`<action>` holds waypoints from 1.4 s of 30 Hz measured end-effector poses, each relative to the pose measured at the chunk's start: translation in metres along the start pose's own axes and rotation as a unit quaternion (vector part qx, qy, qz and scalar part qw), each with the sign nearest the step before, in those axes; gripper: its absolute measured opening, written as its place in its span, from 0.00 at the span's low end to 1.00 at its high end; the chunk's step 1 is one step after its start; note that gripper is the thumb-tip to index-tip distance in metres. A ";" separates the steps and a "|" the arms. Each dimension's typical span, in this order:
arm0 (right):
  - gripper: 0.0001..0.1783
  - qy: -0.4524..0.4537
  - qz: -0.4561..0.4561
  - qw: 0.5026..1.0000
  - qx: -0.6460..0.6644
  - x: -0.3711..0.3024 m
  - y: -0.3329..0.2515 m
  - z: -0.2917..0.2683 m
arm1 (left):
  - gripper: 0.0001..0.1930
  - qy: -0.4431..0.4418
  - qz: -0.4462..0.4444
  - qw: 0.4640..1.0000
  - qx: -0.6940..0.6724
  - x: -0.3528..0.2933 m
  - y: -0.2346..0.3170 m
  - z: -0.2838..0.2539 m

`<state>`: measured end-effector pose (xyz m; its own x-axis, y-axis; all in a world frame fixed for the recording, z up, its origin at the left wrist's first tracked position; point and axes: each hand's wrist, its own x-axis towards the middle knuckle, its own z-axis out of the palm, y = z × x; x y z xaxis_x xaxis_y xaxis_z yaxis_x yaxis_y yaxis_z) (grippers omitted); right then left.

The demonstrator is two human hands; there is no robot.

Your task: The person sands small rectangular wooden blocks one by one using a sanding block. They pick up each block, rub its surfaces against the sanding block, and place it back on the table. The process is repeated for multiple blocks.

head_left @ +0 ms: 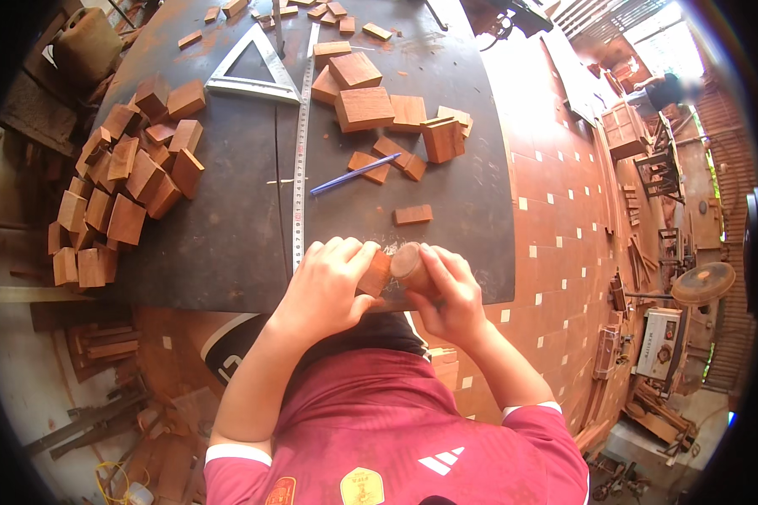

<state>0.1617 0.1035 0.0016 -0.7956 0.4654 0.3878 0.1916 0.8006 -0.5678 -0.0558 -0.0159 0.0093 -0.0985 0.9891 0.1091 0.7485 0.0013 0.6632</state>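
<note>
Close to the table's near edge, my left hand [327, 279] grips a small reddish-brown wooden block [376, 273], its fingers and thumb closed round the sides. My right hand [453, 290] is closed on a short, round-ended brown cylinder [408, 263], held right beside the block. Whether the two pieces touch I cannot tell. Pale dust or shavings [391, 250] show on the table between them. Just beyond my hands lies one loose small wooden block [413, 215]. A blue pen [354, 174] rests slantwise over a flat wooden piece [368, 167].
A steel ruler [301, 168] runs away from me along the dark table [227, 210], with a metal triangle square [257, 71] at its far end. Many wooden blocks [126, 220] are heaped at the left; larger ones [365, 109] stand at centre right. Tiled floor [556, 278] lies right of the table.
</note>
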 end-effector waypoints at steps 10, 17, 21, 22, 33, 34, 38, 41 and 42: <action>0.39 -0.038 -0.044 0.997 0.050 -0.003 -0.008 0.004 | 0.33 0.016 0.009 1.000 0.001 0.005 -0.006 0.005; 0.42 -0.044 -0.057 0.996 0.059 -0.001 -0.013 0.001 | 0.34 0.035 0.018 0.999 0.012 0.004 -0.008 0.009; 0.41 -0.005 -0.016 1.000 -0.005 0.003 0.001 0.001 | 0.35 0.023 0.007 1.000 0.006 0.003 -0.004 0.005; 0.41 -0.011 -0.020 1.000 -0.004 0.002 0.000 0.002 | 0.35 0.023 0.005 1.000 0.002 0.003 -0.004 0.005; 0.41 -0.063 -0.055 0.994 0.067 -0.004 -0.012 0.001 | 0.33 0.029 0.006 1.000 0.005 0.005 -0.007 0.007; 0.40 -0.065 -0.052 0.995 0.060 -0.002 -0.009 -0.002 | 0.33 0.032 0.007 0.999 0.007 0.005 -0.006 0.006; 0.39 -0.022 -0.020 0.999 0.015 0.005 -0.003 -0.001 | 0.33 0.028 0.006 1.000 0.000 0.006 -0.006 0.005; 0.39 -0.062 -0.065 0.994 0.068 -0.001 -0.010 0.002 | 0.34 0.032 0.012 0.999 0.006 0.007 -0.009 0.009; 0.39 -0.037 -0.057 0.997 0.041 0.002 -0.004 0.002 | 0.34 0.027 0.008 1.000 0.005 0.006 -0.008 0.007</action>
<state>0.1582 0.1002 0.0035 -0.8509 0.3405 0.4001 0.0521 0.8124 -0.5807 -0.0577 -0.0087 -0.0004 -0.1211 0.9798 0.1592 0.7568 -0.0127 0.6535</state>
